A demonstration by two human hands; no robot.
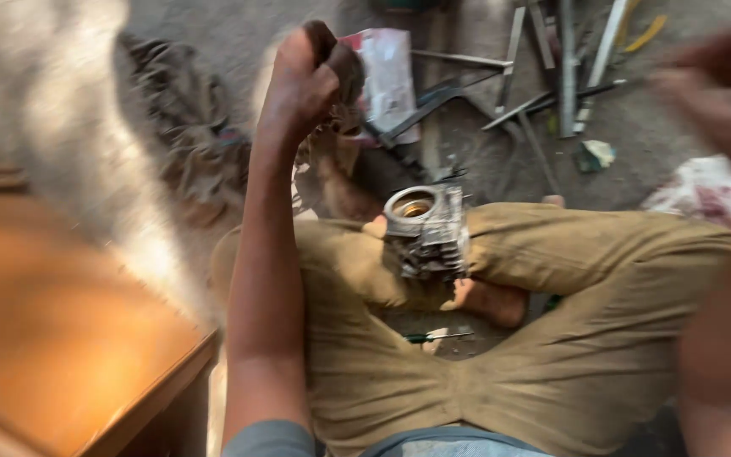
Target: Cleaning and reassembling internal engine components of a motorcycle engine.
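The metal engine cylinder (426, 230) rests on the person's crossed legs, w/ its round bore opening pointing up and away, long axis tilted from near to far. Left hand (302, 80) is raised above it, fingers closed on a dark rag (342, 61). Right hand (717, 93) is blurred; grip cannot be told. Around: grey concrete floor (230, 34) w/ metal strips (564, 68), small screwdriver (435, 337), wooden table (61, 338) at left.

Motion is blurring the right hand (721, 93) at the far right edge; the left hand (302, 80) is hiding whatever its fingers (332, 59) are gripping.
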